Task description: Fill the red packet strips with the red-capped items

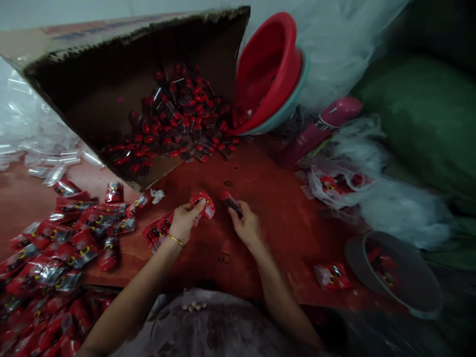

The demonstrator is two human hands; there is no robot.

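Note:
My left hand (185, 218), with a gold bangle at the wrist, pinches a small red printed plastic packet (204, 203) just above the red-brown table (267, 218). More red packets (158, 232) lie under that wrist. My right hand (243, 223) grips a small dark tube with a red cap (229, 200), its tip pointing toward the packet a few centimetres away. Both hands are close together at the table's middle.
A tipped cardboard box (111, 94) behind spills several red-capped tubes (178, 124). Stacked red and teal basins (271, 74) lean beside it. Filled packets (55, 253) pile at the left. At the right sit a grey bowl (394, 277), plastic bags (334, 183) and a pink bottle (323, 126).

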